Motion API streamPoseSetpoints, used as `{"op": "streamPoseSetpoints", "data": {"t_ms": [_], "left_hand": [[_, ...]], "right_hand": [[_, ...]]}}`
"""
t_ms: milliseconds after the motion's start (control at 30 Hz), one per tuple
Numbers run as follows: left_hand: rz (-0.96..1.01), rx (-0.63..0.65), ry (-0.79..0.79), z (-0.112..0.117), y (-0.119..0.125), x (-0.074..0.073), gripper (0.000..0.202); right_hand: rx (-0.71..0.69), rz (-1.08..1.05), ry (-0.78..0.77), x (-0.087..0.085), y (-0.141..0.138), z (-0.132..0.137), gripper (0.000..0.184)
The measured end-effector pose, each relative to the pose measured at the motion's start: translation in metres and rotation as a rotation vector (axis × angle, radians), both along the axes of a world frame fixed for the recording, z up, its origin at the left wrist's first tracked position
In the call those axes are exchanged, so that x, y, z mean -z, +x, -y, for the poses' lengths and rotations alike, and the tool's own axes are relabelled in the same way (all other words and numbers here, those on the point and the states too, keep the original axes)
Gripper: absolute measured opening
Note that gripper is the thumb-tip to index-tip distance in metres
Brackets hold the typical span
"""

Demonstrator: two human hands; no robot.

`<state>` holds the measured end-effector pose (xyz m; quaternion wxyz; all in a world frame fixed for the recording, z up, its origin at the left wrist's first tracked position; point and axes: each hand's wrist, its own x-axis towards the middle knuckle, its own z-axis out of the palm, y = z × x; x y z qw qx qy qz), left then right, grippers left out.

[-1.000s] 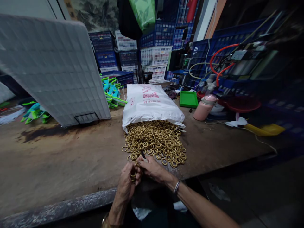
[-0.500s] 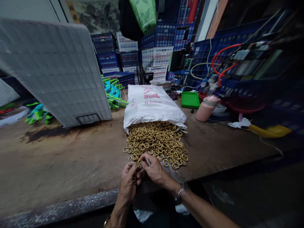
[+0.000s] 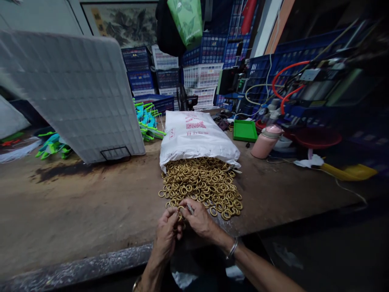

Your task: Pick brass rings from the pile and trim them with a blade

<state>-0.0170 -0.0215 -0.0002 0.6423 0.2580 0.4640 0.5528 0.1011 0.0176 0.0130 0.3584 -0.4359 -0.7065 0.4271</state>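
A heap of gold-coloured rings (image 3: 201, 184) spills from the open mouth of a white sack (image 3: 196, 136) lying on the worn wooden table (image 3: 91, 211). At the near edge of the heap my left hand (image 3: 167, 235) is closed around a few rings. My right hand (image 3: 199, 222) meets it fingertip to fingertip, pinching a ring with a thin dark tool sticking up between the fingers. A metal bangle sits on my right wrist.
A tilted grey gridded panel (image 3: 73, 93) stands at the left, green-blue plastic parts (image 3: 147, 119) behind it. A pink bottle (image 3: 266, 142), green tray (image 3: 244, 130), red bowl (image 3: 317, 138) and yellow scoop (image 3: 349, 172) lie at right. Stacked crates (image 3: 200, 75) fill the back.
My hands stay joined at the heap's near edge; the fingers have shifted slightly on the rings. The view has tilted up a little.
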Motion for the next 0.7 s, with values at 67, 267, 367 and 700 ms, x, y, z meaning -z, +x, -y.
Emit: {"op": "streamPoseSetpoints", "data": {"t_ms": [67, 267, 367, 700], "left_hand": [[-0.030, -0.004, 0.003, 0.0003, -0.0006, 0.0000, 0.033], [0.147, 0.047, -0.065, 0.0015, -0.0042, -0.0044, 0.028], [0.263, 0.075, -0.152, 0.0004, -0.0059, -0.0045, 0.027], [0.426, 0.083, -0.274, 0.0028, -0.0060, -0.0058, 0.016]], "right_hand": [[-0.005, 0.025, -0.005, -0.0010, 0.0003, 0.0003, 0.013], [-0.092, 0.006, -0.032, -0.0031, 0.0013, -0.0001, 0.016], [-0.103, -0.007, -0.081, -0.0040, 0.0007, 0.0000, 0.018], [-0.057, -0.054, -0.107, 0.0002, -0.0016, -0.0014, 0.024]]}}
